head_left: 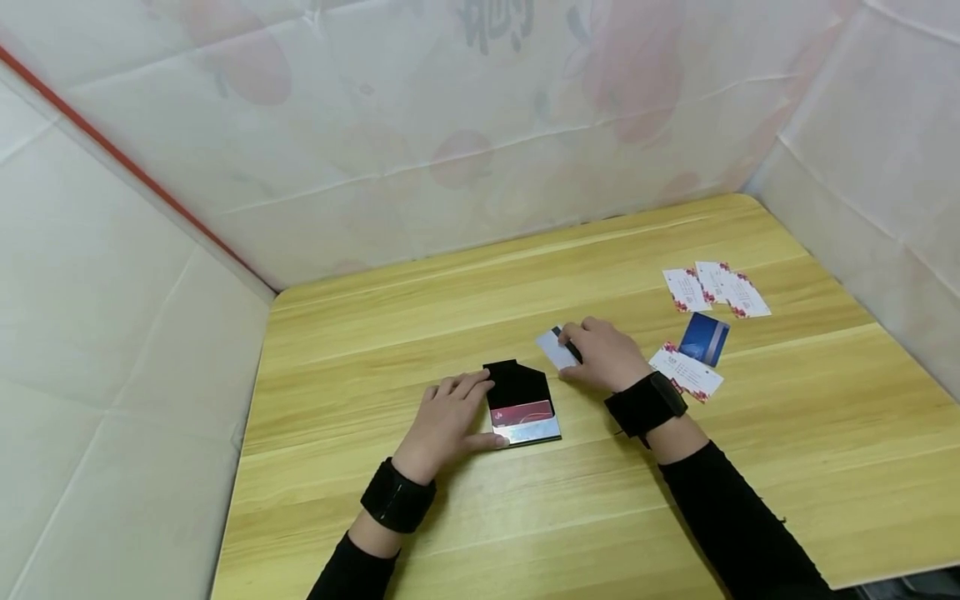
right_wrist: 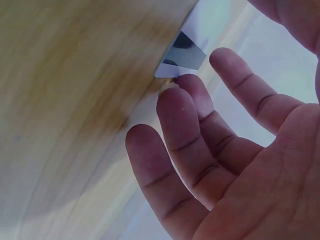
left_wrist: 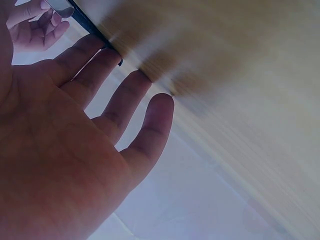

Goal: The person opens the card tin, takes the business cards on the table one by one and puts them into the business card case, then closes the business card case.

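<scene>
An open black card holder [head_left: 520, 398] lies on the wooden table [head_left: 480, 517], with a red card [head_left: 522, 412] tucked in it above a silvery lower edge. My left hand [head_left: 459, 417] rests flat beside it; straight fingers touch its upper left edge and the thumb touches its lower left corner. In the left wrist view the fingertips [left_wrist: 150, 95] meet the holder's dark edge [left_wrist: 95, 31]. My right hand [head_left: 596, 354] lies over a white card with a dark stripe [head_left: 553, 346] flat on the table. In the right wrist view relaxed fingers [right_wrist: 175, 107] touch that card [right_wrist: 187, 47].
To the right lie a blue card [head_left: 705, 338] and several white cards with red floral corners [head_left: 686, 373] [head_left: 716, 287]. White plastic sheeting [head_left: 135, 350] walls the table on the left, back and right. Black bands wrap both wrists.
</scene>
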Tool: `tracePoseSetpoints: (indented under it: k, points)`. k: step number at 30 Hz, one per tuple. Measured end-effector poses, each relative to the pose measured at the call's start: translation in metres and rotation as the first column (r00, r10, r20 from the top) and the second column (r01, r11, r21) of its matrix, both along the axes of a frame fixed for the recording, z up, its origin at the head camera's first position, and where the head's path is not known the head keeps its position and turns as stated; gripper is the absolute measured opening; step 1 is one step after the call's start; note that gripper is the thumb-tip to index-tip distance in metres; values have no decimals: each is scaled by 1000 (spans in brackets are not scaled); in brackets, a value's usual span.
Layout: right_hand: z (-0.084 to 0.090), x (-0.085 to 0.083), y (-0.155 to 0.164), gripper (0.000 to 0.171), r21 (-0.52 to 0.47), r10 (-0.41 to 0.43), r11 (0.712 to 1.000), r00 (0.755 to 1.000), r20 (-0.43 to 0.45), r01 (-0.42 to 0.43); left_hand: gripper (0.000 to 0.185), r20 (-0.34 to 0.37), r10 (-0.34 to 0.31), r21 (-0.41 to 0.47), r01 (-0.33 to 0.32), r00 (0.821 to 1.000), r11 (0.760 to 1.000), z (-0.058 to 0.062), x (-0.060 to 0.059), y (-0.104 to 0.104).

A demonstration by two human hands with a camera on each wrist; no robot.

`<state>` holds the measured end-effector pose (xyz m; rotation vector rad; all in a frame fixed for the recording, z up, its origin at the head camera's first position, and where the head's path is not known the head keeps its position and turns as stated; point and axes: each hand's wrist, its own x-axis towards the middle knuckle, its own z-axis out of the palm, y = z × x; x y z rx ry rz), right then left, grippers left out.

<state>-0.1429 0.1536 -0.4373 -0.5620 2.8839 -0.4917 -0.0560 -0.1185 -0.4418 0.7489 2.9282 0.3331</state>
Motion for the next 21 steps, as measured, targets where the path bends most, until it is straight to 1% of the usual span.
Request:
tracePoseSetpoints:
  k: [3, 8, 14, 21]
  points:
    - [-2, -1, 0, 54, -3, 23, 1000, 1000, 21, -23, 90, 4, 1, 1, -1, 1000, 1000, 0, 0, 0]
    - [-1, -2, -1, 61, -46, 66, 997, 996, 63, -63, 89, 2, 6, -2, -6, 1000, 1000, 0, 1, 0]
    - [0, -1, -1, 67, -74, 76, 995, 993, 86, -70, 89, 3, 9, -2, -9, 1000, 1000, 0, 1, 0]
    - [1, -2, 1, 54, -55, 42, 998, 998, 36, -40, 89, -2, 7, -5, -7, 1000, 1000, -1, 1, 0]
